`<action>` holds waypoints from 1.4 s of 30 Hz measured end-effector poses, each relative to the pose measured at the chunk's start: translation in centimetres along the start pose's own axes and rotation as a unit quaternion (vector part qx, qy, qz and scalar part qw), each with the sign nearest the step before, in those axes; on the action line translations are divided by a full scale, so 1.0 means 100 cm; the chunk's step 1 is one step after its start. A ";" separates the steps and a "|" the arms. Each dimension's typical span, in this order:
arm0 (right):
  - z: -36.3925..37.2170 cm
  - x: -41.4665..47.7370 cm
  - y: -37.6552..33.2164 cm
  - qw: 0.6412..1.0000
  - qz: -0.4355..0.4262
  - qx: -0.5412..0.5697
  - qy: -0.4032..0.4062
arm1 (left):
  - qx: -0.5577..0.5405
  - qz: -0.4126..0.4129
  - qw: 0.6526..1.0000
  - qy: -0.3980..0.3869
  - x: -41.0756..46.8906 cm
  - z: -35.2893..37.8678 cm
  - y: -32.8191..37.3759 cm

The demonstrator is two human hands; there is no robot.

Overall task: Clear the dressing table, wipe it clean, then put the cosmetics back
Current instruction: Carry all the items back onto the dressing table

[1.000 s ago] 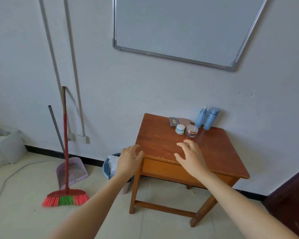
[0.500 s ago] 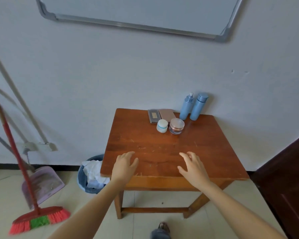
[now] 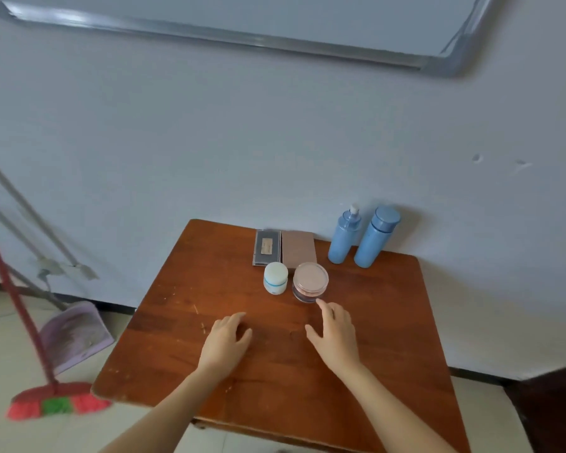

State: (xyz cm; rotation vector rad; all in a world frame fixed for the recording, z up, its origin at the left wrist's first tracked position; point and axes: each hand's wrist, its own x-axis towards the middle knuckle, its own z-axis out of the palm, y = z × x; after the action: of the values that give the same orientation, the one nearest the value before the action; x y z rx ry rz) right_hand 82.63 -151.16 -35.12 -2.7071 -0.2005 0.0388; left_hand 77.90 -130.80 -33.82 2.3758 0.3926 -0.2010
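A small wooden dressing table (image 3: 183, 325) stands against the wall. At its back are two blue bottles (image 3: 363, 238), a dark flat case (image 3: 267, 247) and a brown flat case (image 3: 298, 247). In front of the cases stand a small white jar (image 3: 275, 277) and a pink clear jar (image 3: 310, 282). My left hand (image 3: 226, 341) hovers over the middle of the tabletop, fingers relaxed, holding nothing. My right hand (image 3: 335, 333) is spread open just in front of the pink jar, its fingertips close to it but apart.
A red broom (image 3: 46, 380) and a lilac dustpan (image 3: 74, 335) lean at the wall to the left. A whiteboard (image 3: 275, 18) hangs above the table. A dark door (image 3: 556, 410) is at the lower right.
I have stepped closer and the table now fills the lower view. Both hands have moved forward from the front edge to mid-table, the right one nearing the pink jar.
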 end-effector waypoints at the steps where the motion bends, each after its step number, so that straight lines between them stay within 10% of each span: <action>1: 0.003 0.004 -0.001 1.000 0.001 -0.005 0.009 | 0.013 -0.001 1.000 0.002 0.003 -0.002 -0.002; 22: 0.021 0.076 -0.023 0.986 0.035 0.103 0.129 | 0.037 0.026 0.998 0.051 0.055 0.006 0.017; 42: 0.007 0.083 -0.026 0.994 0.045 0.101 0.014 | 0.080 0.069 0.994 0.032 0.098 0.022 0.057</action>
State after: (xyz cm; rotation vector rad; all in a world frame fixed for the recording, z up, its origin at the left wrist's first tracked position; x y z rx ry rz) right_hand 90.40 -147.30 -34.59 -2.5122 -0.0631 0.0435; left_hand 89.00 -134.07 -34.29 2.5611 0.2473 -0.0951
